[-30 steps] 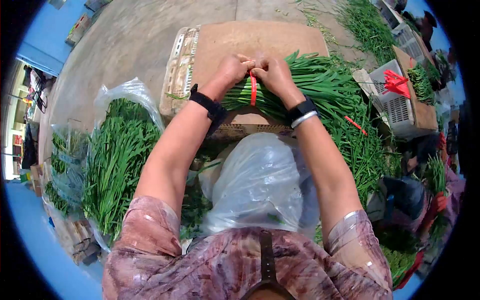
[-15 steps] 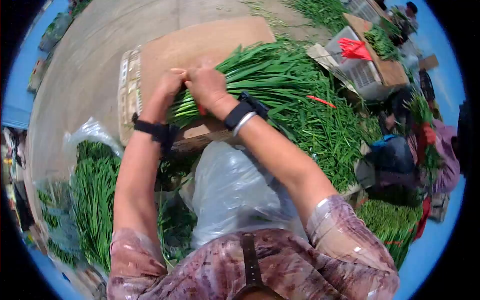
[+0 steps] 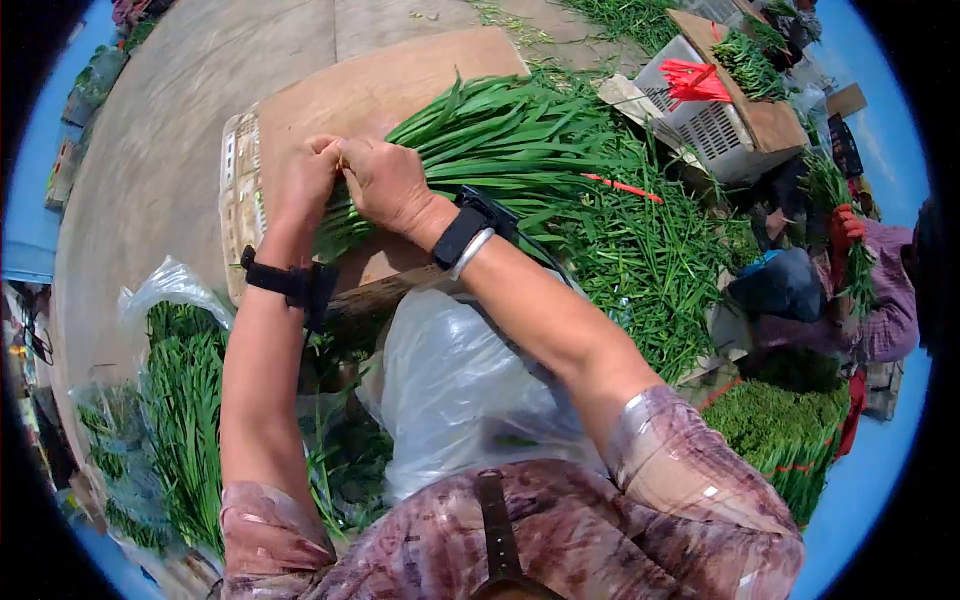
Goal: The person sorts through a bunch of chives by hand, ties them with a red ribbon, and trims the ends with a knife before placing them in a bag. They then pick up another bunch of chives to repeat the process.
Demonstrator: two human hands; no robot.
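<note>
A bundle of long, flat-leaved greens that look like garlic chives (image 3: pixel 510 130) lies on a tan board (image 3: pixel 370 85), its paler stem ends towards the left. Above those stems, my left hand (image 3: pixel 308 180) is closed in a pinch. My right hand (image 3: pixel 388 185) is closed too, its fingertips meeting the left ones. Half a second ago a red tie strip showed at the fingers and under the right hand; now the fingers hide it. Another red strip (image 3: pixel 622 187) rests on the leaves to the right.
Loose greens (image 3: pixel 650 270) are heaped right of the board. A grey crate (image 3: pixel 715 135) with red strips (image 3: pixel 693 82) stands beyond. Bagged greens (image 3: pixel 180 370) are at lower left, and clear plastic (image 3: pixel 470 370) covers my lap. Another person (image 3: pixel 885 290) holds greens at the right.
The whole view has shifted slightly left. Both hands stay together over the stems, fingertips still meeting, and the red at the fingers is no longer visible.
</note>
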